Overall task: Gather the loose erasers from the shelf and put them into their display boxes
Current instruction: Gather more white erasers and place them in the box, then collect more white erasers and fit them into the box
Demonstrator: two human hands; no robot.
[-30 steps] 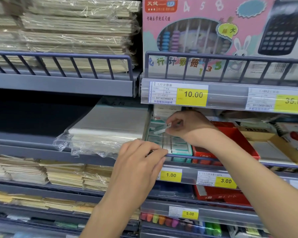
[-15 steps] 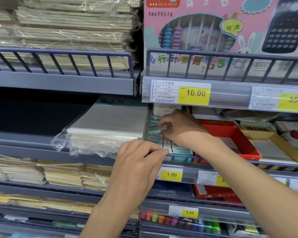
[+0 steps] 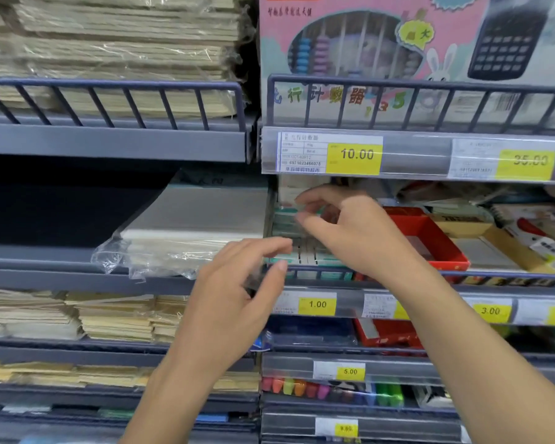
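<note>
On the middle shelf (image 3: 398, 277), right bay, at about 1 o'clock from my viewpoint: teal-and-white erasers (image 3: 306, 256) sit in rows inside a teal display box (image 3: 282, 219) just behind the front rail.

Right hand (image 3: 359, 232) is over the box. Grip state: thumb and forefinger curved toward each other near the back rows, a small pale blur between the tips. Could be one eraser pinched, could be motion smear. I cannot tell.

Left hand (image 3: 237, 293) hangs in front of the rail, at 8 o'clock from the right hand. Fingers loosely curled, holding nothing that I can see. Fingertips are near the box's front-left corner, contact unclear.

Key relation: the box lies directly under and just beyond the right fingertips, toward 12 o'clock. Eraser long axes run front-to-back, so slots read as narrow strips side by side. Right hand is the nearer one; left is lower and outside the rail.

My read: placing step, mid-task. Next move needs the eraser aligned with the row axis before lowering, else it jams crosswise.

Red box (image 3: 436, 238) sits at 3 o'clock from the teal one, touching or just beside. Wrapped paper stack (image 3: 189, 229) at 9 o'clock.
</note>
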